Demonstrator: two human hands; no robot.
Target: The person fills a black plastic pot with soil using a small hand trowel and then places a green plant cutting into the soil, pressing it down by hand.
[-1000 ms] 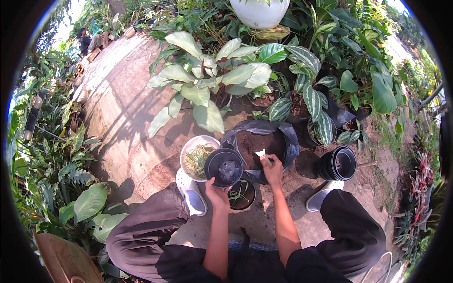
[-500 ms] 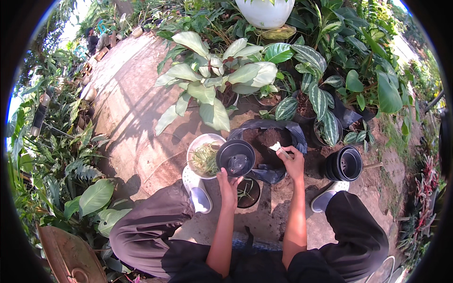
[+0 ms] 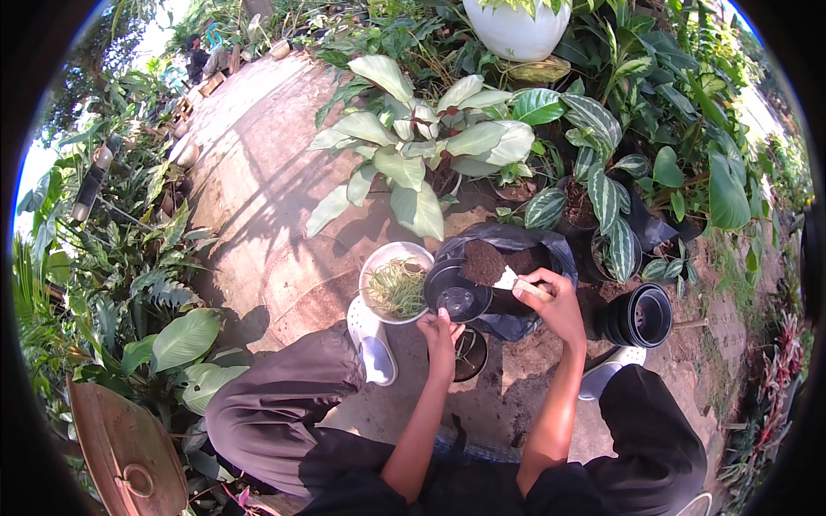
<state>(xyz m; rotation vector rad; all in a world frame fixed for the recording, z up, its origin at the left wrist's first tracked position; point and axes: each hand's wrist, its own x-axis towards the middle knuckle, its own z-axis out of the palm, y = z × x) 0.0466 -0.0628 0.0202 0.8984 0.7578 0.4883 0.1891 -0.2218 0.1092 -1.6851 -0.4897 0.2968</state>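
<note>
My left hand (image 3: 440,330) grips the rim of a small black plastic pot (image 3: 456,292), held tilted with its mouth facing me. My right hand (image 3: 557,301) holds a small pale scoop (image 3: 509,280) heaped with dark soil, right beside the pot's rim. Behind both lies an open black bag of soil (image 3: 516,258). A white bowl (image 3: 379,267) holding green plant cuttings sits left of the pot. Below my left hand, another small black pot (image 3: 471,354) with a little plant stands on the ground.
A stack of empty black pots (image 3: 638,316) lies on its side at the right. Large pale-leaved and striped potted plants (image 3: 430,146) crowd the back, with a big white planter (image 3: 516,26) beyond. My white shoes (image 3: 372,344) rest on the paved ground. A rusty metal lid (image 3: 120,447) sits at lower left.
My right hand has lifted the scoop of soil out of the bag and moved it up to the black pot. The view shifted slightly.
</note>
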